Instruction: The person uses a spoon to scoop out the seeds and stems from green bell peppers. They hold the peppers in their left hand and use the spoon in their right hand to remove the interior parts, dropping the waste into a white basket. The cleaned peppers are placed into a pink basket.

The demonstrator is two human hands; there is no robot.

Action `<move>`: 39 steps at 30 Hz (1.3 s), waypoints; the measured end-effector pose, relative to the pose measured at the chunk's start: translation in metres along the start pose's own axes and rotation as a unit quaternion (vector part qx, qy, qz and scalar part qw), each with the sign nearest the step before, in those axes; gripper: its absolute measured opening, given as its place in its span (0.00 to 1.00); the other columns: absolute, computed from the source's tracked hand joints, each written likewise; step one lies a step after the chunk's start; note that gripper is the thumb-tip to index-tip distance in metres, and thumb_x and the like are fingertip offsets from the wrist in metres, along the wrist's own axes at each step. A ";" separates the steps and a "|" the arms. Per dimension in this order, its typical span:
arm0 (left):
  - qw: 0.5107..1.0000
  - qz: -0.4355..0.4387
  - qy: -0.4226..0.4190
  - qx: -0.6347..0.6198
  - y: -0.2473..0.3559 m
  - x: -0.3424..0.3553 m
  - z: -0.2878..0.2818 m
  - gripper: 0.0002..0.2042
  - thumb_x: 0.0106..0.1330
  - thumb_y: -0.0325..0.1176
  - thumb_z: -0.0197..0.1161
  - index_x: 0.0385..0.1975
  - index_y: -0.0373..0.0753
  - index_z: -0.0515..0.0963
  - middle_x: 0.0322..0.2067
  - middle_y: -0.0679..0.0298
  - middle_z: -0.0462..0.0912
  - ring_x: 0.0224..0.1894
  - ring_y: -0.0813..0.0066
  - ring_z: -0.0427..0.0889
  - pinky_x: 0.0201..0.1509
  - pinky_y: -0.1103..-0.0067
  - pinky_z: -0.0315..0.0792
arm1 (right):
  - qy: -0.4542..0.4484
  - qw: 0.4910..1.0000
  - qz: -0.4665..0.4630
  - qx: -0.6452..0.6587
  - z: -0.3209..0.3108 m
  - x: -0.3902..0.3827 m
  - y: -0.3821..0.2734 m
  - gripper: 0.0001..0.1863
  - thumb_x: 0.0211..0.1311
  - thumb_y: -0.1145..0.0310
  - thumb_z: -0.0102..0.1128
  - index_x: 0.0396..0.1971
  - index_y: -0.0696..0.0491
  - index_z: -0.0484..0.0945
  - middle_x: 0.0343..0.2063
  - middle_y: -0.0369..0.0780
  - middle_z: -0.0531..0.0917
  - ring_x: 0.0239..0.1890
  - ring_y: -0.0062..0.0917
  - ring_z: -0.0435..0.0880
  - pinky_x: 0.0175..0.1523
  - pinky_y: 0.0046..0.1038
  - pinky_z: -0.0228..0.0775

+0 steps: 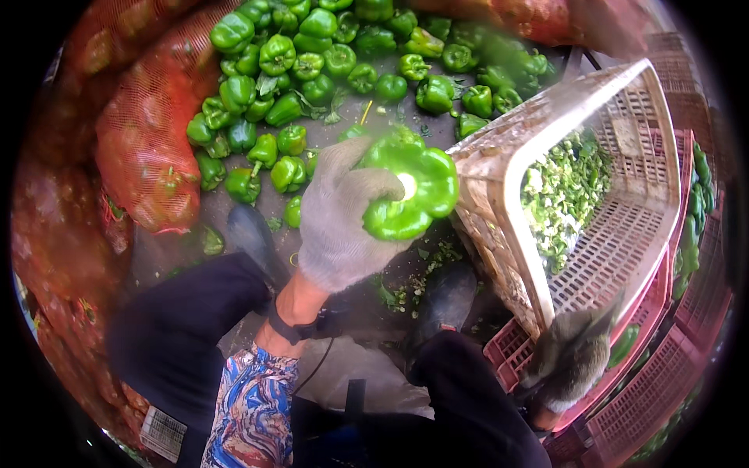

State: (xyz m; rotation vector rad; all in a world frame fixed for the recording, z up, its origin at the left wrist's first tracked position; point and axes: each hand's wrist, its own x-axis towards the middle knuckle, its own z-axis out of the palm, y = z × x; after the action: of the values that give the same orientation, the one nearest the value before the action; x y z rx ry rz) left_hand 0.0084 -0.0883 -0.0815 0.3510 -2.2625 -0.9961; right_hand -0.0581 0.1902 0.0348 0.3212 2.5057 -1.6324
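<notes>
- The green bell pepper (409, 191) sits in my left hand (339, 218), raised above the floor (257, 207) between the loose pile and the tilted crate; my gloved fingers are wrapped round it, with the pale stem scar facing up at me.
- At the far left, red mesh sacks (144, 148) lie along the floor's left edge; I count two clearly, and more of the same red blur along the rim that I cannot number.
- Next to the right, the pile of loose peppers (312, 62) spreads over the top of the floor: well past thirty, too many and too overlapped for an exact count.
- To do this step well, I judge I should keep my thumb by the cored end and grip firmly without crushing the walls, holding the fruit over the crate's mouth so scraps fall inside.
- The beige plastic crate (499, 226), one only, leans on its side with green trimmings (566, 191) heaped within.
- Under it, red crates (647, 398) are stacked at the lower right; at least three.
- My right hand (573, 355), also gloved, rests at the beige crate's lower corner; blur hides whether it is closed.
</notes>
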 end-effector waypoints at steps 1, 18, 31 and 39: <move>1.000 0.016 0.000 0.002 0.013 0.003 -0.008 0.29 0.34 0.30 0.85 0.39 0.47 0.77 0.54 0.50 0.78 0.52 0.47 0.80 0.50 0.63 0.78 | -0.056 0.998 0.007 0.032 0.002 0.001 -0.002 0.24 0.70 0.57 0.49 0.19 0.61 0.73 0.06 0.40 0.70 0.04 0.26 0.67 0.11 0.24 0.58; 0.934 0.021 -0.064 -0.352 0.167 0.021 0.003 0.40 0.29 0.43 0.92 0.43 0.44 0.72 0.47 0.60 0.77 0.52 0.60 0.79 0.59 0.64 0.75 | -0.256 0.965 -0.052 0.027 -0.037 0.029 0.046 0.22 0.60 0.66 0.62 0.54 0.55 0.74 0.45 0.43 0.79 0.47 0.33 0.79 0.51 0.36 0.73; 0.918 0.176 -0.280 -0.219 0.298 0.092 0.095 0.28 0.53 0.44 0.76 0.51 0.33 0.80 0.48 0.51 0.81 0.50 0.50 0.82 0.58 0.67 0.76 | -0.303 0.804 0.059 0.508 -0.042 0.070 0.069 0.27 0.77 0.47 0.44 0.54 0.57 0.74 0.28 0.39 0.79 0.24 0.27 0.78 0.26 0.29 0.70; 0.928 -0.358 0.075 -0.065 -0.026 0.026 -0.084 0.10 0.60 0.33 0.75 0.33 0.37 0.81 0.28 0.70 0.82 0.27 0.85 0.77 0.26 0.85 0.72 | -0.284 0.843 0.018 0.456 -0.017 0.032 0.026 0.27 0.81 0.46 0.40 0.46 0.58 0.77 0.11 0.32 0.65 0.07 0.19 0.58 0.10 0.24 0.51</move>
State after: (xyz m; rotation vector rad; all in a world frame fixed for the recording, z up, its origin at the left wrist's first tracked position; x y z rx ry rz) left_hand 0.0423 -0.1656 -0.0456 1.2089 -1.9285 -1.4022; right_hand -0.0829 0.2189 0.0114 -0.0515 1.1765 -2.3498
